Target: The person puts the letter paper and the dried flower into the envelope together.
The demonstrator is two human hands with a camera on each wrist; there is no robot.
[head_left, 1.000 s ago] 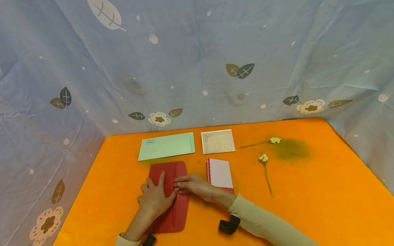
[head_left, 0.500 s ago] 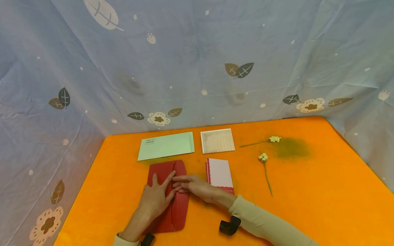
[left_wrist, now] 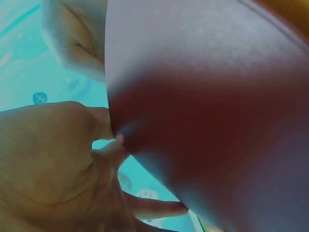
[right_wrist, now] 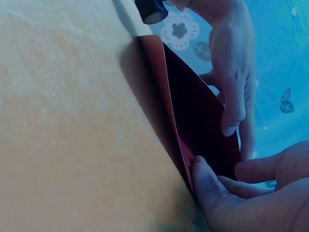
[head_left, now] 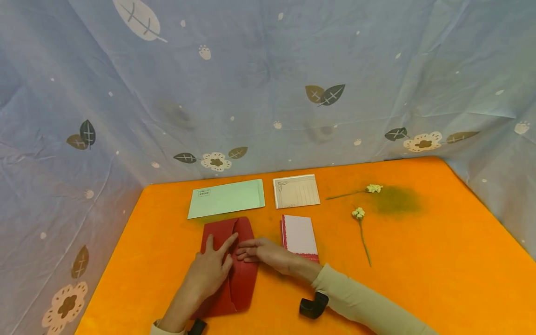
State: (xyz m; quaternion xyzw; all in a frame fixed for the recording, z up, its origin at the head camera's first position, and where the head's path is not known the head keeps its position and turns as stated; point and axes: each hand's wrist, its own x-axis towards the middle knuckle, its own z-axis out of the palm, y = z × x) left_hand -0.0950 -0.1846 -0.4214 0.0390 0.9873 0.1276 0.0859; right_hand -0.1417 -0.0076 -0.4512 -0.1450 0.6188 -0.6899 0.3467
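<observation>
So, red envelope (head_left: pixel 241 281): lay toward the left edge of the table (head_left: pixel 418 270), with a gaping mouth. Risked a crease or tear there, most likely from opposed pulls on the bowed upper sheet.
Left hand (head_left: pixel 206 270): pinched that upper sheet between thumb and forefinger, with the other fingers spread over the paper. Could have dented it by squeezing hard.
Right hand (head_left: pixel 265 252): touched the red paper by the mouth with straight fingers, close together. Might have bent the flap by pressing unevenly.
White-and-red card (head_left: pixel 300 234): lay just right of the red envelope, partly hidden under the right wrist (head_left: pixel 302 268). Could have been dragged askew by a low wrist or sleeve (head_left: pixel 364 300).
Green envelope (head_left: pixel 228 199): lay between the red envelope and the table's far edge. Might have been nudged by a forward push, given so little space between.
Two pale flowers (head_left: pixel 358 213): lay toward the table's right edge. Seemed at risk only from a wide swing of that sleeve.
</observation>
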